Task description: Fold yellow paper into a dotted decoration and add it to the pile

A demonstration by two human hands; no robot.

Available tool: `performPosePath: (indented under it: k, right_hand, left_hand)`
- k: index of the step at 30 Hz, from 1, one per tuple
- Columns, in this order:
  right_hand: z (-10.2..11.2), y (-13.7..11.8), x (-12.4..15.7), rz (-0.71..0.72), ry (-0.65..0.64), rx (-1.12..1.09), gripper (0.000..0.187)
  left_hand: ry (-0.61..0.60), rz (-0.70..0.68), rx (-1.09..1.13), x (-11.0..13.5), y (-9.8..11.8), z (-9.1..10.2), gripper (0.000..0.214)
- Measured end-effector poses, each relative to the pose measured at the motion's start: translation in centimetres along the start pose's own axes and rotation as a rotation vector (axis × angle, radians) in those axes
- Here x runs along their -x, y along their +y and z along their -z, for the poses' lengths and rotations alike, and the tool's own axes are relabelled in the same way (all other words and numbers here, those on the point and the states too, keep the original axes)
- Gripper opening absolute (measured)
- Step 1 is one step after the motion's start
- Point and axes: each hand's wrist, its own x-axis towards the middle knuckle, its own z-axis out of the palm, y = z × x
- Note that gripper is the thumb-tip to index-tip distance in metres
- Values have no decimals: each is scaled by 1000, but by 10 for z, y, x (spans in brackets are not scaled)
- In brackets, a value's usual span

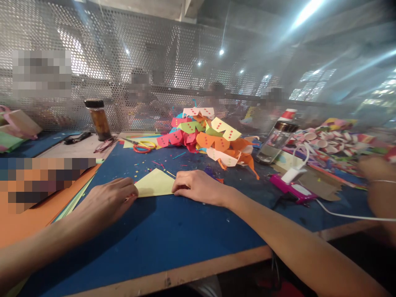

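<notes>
A pale yellow sheet of paper [156, 184], folded into a triangle with its point away from me, lies on the blue tabletop [148, 235]. At its left corner my left hand [113, 196] has its fingers closed on the paper's edge. The right corner is under the bent, pressed-together fingers of my right hand [198, 185]. Beyond the sheet rises a pile of cut and folded paper pieces [201, 134] in red, orange, green, yellow and white, several with red dots. Small paper scraps are scattered between the pile and the folded sheet.
Scissors [144, 146] with red and yellow handles lie at the back left, near a dark-lidded bottle [98, 119]. Orange paper [46, 206] is stacked at left. To the right are a clear bottle [278, 138], a magenta power strip [293, 188] with a white cable, and another person's arm [382, 185].
</notes>
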Motion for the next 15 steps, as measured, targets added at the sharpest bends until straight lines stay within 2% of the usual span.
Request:
performPosePath:
  k: [15]
  right_hand:
    - [-1,-4,2,29,-5,43,16]
  left_hand:
    - [10,-44,-39,1,4,3,31]
